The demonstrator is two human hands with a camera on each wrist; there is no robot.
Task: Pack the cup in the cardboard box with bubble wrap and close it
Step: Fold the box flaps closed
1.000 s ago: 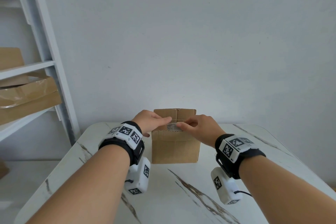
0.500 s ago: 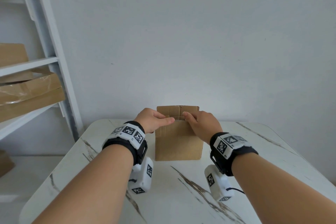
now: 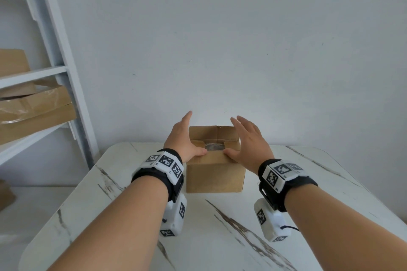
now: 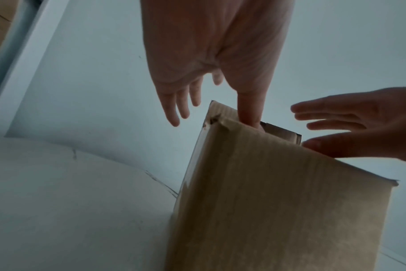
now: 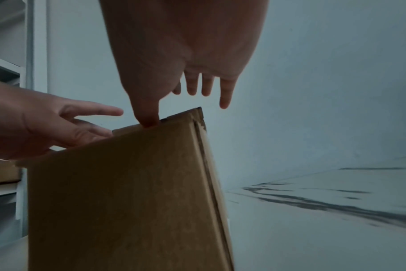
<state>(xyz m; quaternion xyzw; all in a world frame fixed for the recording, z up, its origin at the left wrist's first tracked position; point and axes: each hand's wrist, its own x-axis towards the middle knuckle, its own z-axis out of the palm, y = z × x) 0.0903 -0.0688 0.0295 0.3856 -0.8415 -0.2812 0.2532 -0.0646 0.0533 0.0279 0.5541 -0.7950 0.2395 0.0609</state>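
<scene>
Head view: our left hand [image 3: 184,138] and right hand [image 3: 250,142] now spread wide, thumbs on box [image 3: 214,174] near flap; earlier fingers curled there.

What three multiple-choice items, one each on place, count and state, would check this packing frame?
1. Where does the box stand?
A. on the white table
B. on the shelf
C. on the floor

2. How many thumbs touch the near top edge of the box?
A. none
B. one
C. two

3. How is the box top now?
A. fully closed
B. partly open, wrap showing inside
C. taped shut

Answers:
1 A: the head view shows the box on the marbled tabletop, apart from the shelf at the left.
2 C: the left hand and the right hand each lay a thumb on that edge, fingers straight.
3 B: the far flap stands up and a gap shows grey wrap.
</scene>
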